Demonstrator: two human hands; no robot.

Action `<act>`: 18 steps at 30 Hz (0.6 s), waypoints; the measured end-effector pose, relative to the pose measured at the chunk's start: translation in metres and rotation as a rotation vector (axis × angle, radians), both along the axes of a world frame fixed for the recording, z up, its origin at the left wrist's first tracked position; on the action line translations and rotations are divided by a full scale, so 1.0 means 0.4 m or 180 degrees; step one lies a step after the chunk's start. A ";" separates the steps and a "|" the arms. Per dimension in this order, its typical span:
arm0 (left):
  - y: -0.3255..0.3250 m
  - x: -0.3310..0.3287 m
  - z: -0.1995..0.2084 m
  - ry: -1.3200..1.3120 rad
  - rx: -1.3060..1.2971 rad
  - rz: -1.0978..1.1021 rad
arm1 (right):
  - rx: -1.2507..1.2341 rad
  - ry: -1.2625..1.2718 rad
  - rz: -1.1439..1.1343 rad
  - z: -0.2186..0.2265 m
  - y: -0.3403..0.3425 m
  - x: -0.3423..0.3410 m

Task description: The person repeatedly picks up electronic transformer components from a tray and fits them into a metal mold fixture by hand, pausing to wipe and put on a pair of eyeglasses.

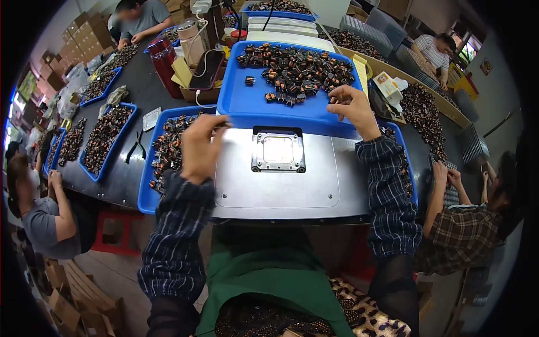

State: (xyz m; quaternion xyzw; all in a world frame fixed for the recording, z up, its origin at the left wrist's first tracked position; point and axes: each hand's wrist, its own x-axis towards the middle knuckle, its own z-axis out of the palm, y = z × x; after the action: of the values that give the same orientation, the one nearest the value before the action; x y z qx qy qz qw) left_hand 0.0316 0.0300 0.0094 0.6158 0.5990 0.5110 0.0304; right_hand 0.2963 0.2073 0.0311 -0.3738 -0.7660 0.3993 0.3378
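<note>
My right hand is over the right front part of a blue tray, its fingers pinched on what looks like a small black-and-copper coil component. A pile of such coil components lies in that tray. My left hand is raised beside the left edge of a silver metal plate, fingers curled together. Motion blurs it, and whatever is at its fingertips cannot be made out. Between my hands, a bright, lit square window sits in a screwed frame on the plate.
Blue trays of coils flank the plate, one at left and one at right. Black-handled pliers, a red flask and a phone are on the dark table. Other people work at both sides.
</note>
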 end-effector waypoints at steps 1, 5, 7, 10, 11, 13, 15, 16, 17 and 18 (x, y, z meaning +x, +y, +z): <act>-0.018 -0.040 -0.012 -0.0103 -0.0022 0.0290 | -0.0091 0.0331 0.0157 0.009 -0.010 -0.006; -0.055 -0.151 -0.084 0.0318 -0.0286 0.1009 | -0.0273 0.0007 0.0560 0.031 -0.103 -0.095; -0.034 -0.139 -0.074 0.0591 -0.0316 0.1109 | -0.0506 0.0116 0.1019 0.014 -0.138 -0.114; 0.056 -0.077 -0.001 0.0733 -0.0015 0.0427 | -0.0036 -0.0088 0.1465 -0.006 -0.158 -0.128; 0.091 -0.058 0.015 0.0686 0.0055 0.0192 | -0.0035 -0.0111 0.1475 -0.016 -0.158 -0.133; 0.163 -0.025 0.034 0.0675 -0.0188 -0.0136 | 0.0833 -0.0375 0.1564 -0.025 -0.164 -0.138; 0.227 -0.007 0.017 0.1084 -0.0365 -0.0066 | 0.1184 -0.0586 0.1464 -0.024 -0.182 -0.148; 0.248 0.007 0.014 0.1071 -0.0357 -0.0064 | 0.0980 -0.0473 0.1456 -0.027 -0.187 -0.150; 0.264 0.017 0.011 0.1358 -0.0649 0.0096 | 0.0775 -0.0358 0.1451 -0.031 -0.191 -0.154; 0.274 0.033 0.013 0.1644 -0.0948 0.0238 | 0.0867 -0.0357 0.1472 -0.035 -0.190 -0.153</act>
State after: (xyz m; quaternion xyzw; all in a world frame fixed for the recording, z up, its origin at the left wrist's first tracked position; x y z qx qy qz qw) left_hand 0.0447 0.1396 0.0147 0.6916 0.6775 0.2448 -0.0518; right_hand 0.2352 0.1312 0.0173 -0.1617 -0.8951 0.3378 0.2418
